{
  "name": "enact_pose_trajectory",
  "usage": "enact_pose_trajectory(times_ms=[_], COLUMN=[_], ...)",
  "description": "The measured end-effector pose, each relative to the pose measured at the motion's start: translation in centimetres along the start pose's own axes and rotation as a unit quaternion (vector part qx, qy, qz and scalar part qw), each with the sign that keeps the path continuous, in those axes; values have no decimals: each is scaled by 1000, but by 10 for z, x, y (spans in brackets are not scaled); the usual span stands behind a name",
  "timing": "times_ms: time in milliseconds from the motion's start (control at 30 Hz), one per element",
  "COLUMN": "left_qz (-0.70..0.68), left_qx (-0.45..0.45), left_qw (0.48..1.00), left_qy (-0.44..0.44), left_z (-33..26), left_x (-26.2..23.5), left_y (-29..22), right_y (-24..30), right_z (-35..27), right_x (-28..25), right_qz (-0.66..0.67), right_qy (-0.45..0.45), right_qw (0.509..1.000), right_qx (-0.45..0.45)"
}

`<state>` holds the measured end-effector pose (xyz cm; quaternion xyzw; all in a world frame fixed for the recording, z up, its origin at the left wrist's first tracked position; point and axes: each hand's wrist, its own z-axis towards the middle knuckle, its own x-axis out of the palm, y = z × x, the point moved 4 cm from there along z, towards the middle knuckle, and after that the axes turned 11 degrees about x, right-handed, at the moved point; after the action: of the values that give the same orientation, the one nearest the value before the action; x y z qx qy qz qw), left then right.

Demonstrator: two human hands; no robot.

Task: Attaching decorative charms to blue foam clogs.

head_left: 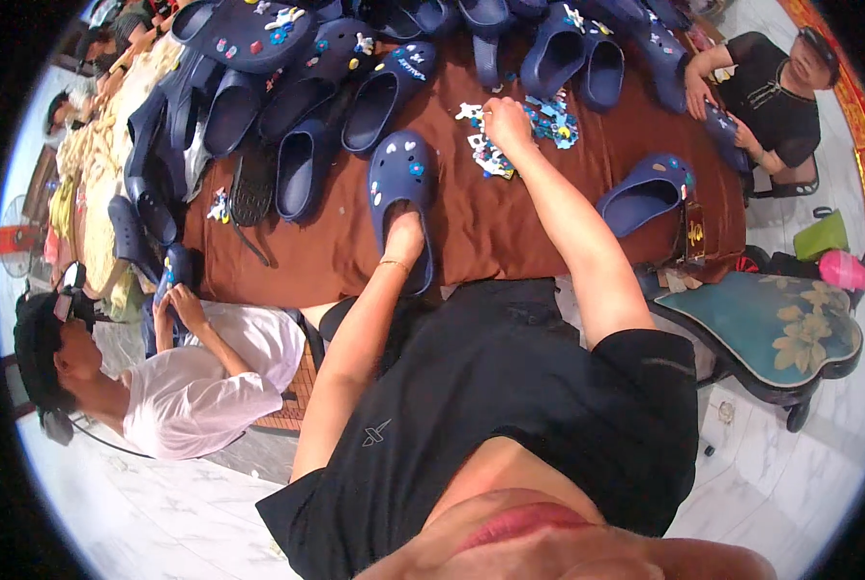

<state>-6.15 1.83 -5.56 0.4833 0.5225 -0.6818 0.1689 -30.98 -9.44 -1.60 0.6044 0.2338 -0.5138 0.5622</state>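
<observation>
My left hand is pushed through the heel opening of a navy clog, its fingers hidden inside. White and blue shoe charms dot the top of that clog. Farther right, my right hand reaches down to a spread of loose blue, white and yellow charms on the brown cloth. Its fingertips are bunched together among them; whatever lies between them is too small to make out. Another navy clog with charms lies right of my right forearm.
Many navy clogs crowd the table's far and left sides, near a black sole. One person in white sits at the left, another in black at the right, each handling a clog. A teal padded chair stands right.
</observation>
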Motion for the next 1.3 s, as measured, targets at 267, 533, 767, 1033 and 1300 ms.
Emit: enact_pose_trajectory(times_ms=[267, 533, 767, 1033, 1300], left_qz=[-22, 6, -58, -93, -98], left_qx=[-30, 42, 106, 52, 59], left_qw=[999, 999, 992, 994, 993], left_qy=[27, -6, 30, -4, -32], left_z=[0, 3, -12, -19, -25], left_x=[-6, -1, -19, -10, -15], left_y=[-10, 11, -9, -4, -7], right_y=[35, 50, 46, 112, 117], right_z=[6, -3, -16, -53, -62], right_x=[35, 19, 2, 4, 11], right_qz=[-180, -182, -15, 255, 170], right_qy=[72, -21, -35, 172, 86], right_qw=[980, 974, 998, 937, 914], right_qx=[-40, -132, -48, -166, -359])
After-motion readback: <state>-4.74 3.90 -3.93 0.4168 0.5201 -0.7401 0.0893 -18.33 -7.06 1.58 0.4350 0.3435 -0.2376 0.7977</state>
